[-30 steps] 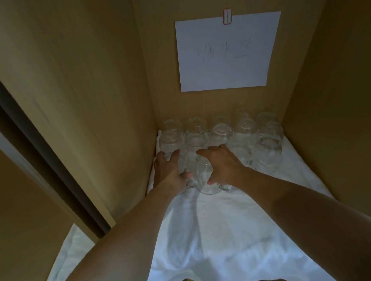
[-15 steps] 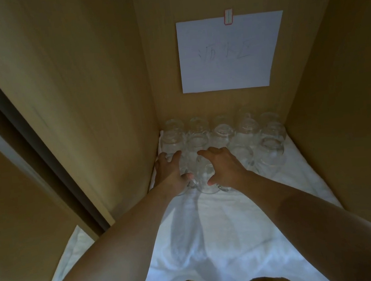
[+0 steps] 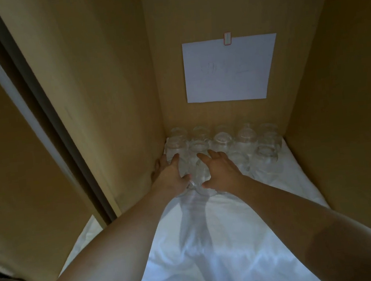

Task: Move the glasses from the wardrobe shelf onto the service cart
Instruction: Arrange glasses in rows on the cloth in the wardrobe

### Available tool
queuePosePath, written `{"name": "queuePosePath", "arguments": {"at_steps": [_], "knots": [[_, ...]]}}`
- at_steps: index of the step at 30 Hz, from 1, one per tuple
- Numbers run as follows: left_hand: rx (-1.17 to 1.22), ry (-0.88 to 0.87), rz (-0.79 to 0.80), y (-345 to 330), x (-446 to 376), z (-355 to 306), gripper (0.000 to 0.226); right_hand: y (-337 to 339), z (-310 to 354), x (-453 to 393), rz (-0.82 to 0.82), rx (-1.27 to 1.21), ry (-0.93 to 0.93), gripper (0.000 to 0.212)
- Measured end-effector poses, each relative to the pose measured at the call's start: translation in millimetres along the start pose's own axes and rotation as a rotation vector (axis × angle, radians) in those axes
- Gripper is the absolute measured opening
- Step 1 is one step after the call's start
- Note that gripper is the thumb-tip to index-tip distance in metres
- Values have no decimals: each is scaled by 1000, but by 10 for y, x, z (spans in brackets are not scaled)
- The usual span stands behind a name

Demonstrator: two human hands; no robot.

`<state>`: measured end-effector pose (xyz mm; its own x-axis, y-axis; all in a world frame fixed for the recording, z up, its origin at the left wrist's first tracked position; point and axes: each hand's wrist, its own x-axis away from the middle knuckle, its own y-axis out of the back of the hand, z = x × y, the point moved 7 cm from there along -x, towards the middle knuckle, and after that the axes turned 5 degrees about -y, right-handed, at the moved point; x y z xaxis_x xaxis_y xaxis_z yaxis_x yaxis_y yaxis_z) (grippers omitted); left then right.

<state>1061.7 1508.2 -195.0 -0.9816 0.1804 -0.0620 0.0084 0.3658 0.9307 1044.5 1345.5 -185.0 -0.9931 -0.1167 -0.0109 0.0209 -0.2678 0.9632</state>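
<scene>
Head view: two bare arms reach into a wooden wardrobe (image 3: 95, 86). A white cloth (image 3: 214, 241) covers the shelf. Clear glasses (image 3: 244, 138) stand in rows at the back of the shelf, close together, against the back wall. The left hand (image 3: 172, 176) curls round a glass at the left end of the front row. The right hand (image 3: 220, 171) curls over a front glass (image 3: 201, 175) between the two hands. Both grips look clamped on glass, but the see-through glass makes the fingers hard to follow. A white paper (image 3: 229, 70) hangs on the back wall, held by a small red-edged sticker (image 3: 227, 38). The paper has faint pen marks, too dim to read.
</scene>
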Motion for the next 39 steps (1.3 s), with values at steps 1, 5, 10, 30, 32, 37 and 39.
{"name": "queuePosePath", "arguments": {"at_steps": [1,5,10,30,32,37,39], "knots": [[7,3,-8,34,59,-23,86,25,16,34,-6,1,7,101],[-59,-29,-76,223,335,-154,83,96,58,192,-11,9,37,98],[-95,-6,-111,346,728,-259,83,140,151,406,-30,-1,91,93],[-72,21,-81,312,1787,-186,79,-53,541,1175,-20,48,109,90],[-82,7,-94,358,1933,-101,77,-77,647,1282,-28,58,107,88],[-103,3,-106,507,2367,201,68,-222,1022,1615,2,95,86,86],[-93,16,-109,576,2580,355,68,-286,1230,1772,12,103,87,86]]}}
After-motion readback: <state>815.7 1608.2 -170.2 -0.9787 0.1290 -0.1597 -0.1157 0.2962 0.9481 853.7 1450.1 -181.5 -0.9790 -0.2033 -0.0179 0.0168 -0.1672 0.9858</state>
